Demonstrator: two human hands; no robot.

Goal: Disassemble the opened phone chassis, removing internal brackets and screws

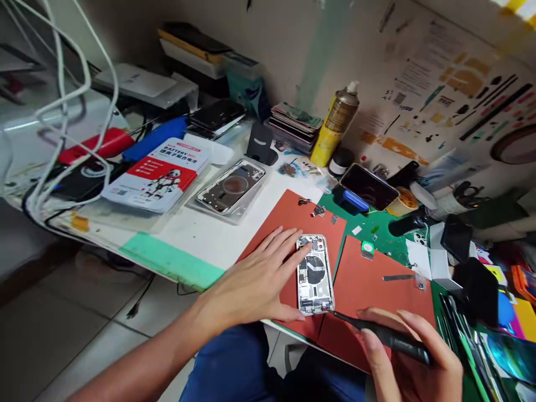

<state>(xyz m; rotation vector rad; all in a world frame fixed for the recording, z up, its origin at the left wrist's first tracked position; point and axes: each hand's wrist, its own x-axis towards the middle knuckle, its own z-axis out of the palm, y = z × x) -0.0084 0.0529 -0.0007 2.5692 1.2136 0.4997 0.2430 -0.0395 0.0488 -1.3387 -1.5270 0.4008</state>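
Observation:
An opened phone housing (317, 279) with exposed inner parts lies on the red-brown mat (288, 220) near the table's front edge. My left hand (262, 273) rests flat along its left side, fingers stretched out, the index fingertip on its upper part and the thumb by its lower left corner. In my right hand (414, 352) is a black screwdriver (393, 338), held between thumb and fingers. Its thin tip reaches the lower right corner of the housing; whether it sits in a screw is too small to tell.
Small metal parts (319, 210) lie on the mat's far end. Left stand a second phone frame (231, 185) and a battery box (157, 173). Behind are a yellow spray can (335, 125) and a propped phone (369, 187). Tweezers and tools (471, 346) line the right.

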